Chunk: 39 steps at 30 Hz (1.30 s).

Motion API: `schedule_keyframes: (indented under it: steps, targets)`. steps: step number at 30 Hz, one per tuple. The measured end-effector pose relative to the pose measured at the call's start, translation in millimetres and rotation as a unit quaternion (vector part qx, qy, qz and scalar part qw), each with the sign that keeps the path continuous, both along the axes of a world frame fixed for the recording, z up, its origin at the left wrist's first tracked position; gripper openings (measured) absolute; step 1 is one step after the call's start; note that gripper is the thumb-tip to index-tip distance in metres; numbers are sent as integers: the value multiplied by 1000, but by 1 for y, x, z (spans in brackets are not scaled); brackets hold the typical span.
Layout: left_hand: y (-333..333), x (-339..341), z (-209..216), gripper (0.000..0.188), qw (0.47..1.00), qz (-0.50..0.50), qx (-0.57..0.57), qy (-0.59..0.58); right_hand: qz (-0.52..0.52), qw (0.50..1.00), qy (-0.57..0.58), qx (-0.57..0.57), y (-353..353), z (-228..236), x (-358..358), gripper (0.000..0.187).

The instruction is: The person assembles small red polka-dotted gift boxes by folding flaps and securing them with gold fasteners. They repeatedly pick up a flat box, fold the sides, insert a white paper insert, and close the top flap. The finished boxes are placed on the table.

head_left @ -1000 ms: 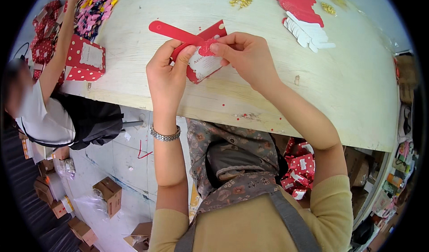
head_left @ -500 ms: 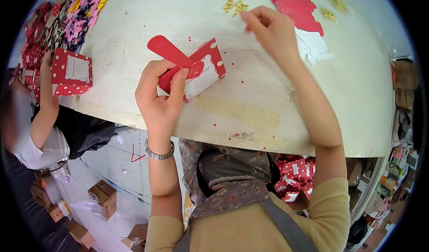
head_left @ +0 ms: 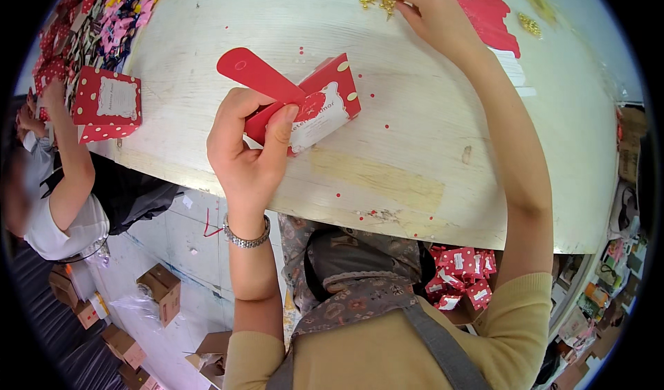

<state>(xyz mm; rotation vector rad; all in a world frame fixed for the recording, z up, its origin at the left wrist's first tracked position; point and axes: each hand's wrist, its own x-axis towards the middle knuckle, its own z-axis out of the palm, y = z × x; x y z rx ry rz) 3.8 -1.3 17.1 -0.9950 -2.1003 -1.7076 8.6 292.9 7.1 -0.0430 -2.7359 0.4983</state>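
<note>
My left hand (head_left: 245,141) is closed around a small red box (head_left: 330,71) with cream dots and a white printed label. A long red cardboard strip (head_left: 259,77) with a rounded end and a round mark near its tip sticks out from the box up to the left, under my fingers. Farther off to the right, my right hand (head_left: 439,17) reaches over the table, its fingertips at a small heap of gold metal paper fasteners (head_left: 369,1). Thumb and index finger look apart there, and no fastener shows clearly between them.
A stack of red cut cardboard pieces (head_left: 484,13) lies beyond my right forearm, with white card pieces (head_left: 508,65) and more gold fasteners (head_left: 530,24) close by. At left, a co-worker's arm (head_left: 72,158) is beside a dotted red box (head_left: 111,103). Finished-looking boxes (head_left: 460,272) fill a carton below.
My right hand has moved away from me to the fastener heap, its fingers reaching out. The left hand keeps its hold on the box. My view has shifted slightly.
</note>
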Motion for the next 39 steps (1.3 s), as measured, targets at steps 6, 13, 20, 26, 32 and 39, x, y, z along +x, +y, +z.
schedule_keyframes:
  steps: [6,13,20,26,32,39]
  targets:
    - [5,0,2,18,999,-17,15,-23,17,993,8,113,7,-19,1,13]
    - [6,3,1,19,999,0,28,-15,-46,993,-60,-86,-26,26,36,16]
    - [7,2,-5,19,998,18,38,39,189,953,226,-75,-124,41,62,12]
    - [8,-1,-3,18,997,18,7,76,154,964,200,-81,-126,34,57,11]
    - [3,-5,-3,14,995,14,-29,95,162,960,183,-135,-127,36,51,12]
    - [-1,-6,-7,18,1000,-10,17,19,194,960,193,-59,-121,44,46,18]
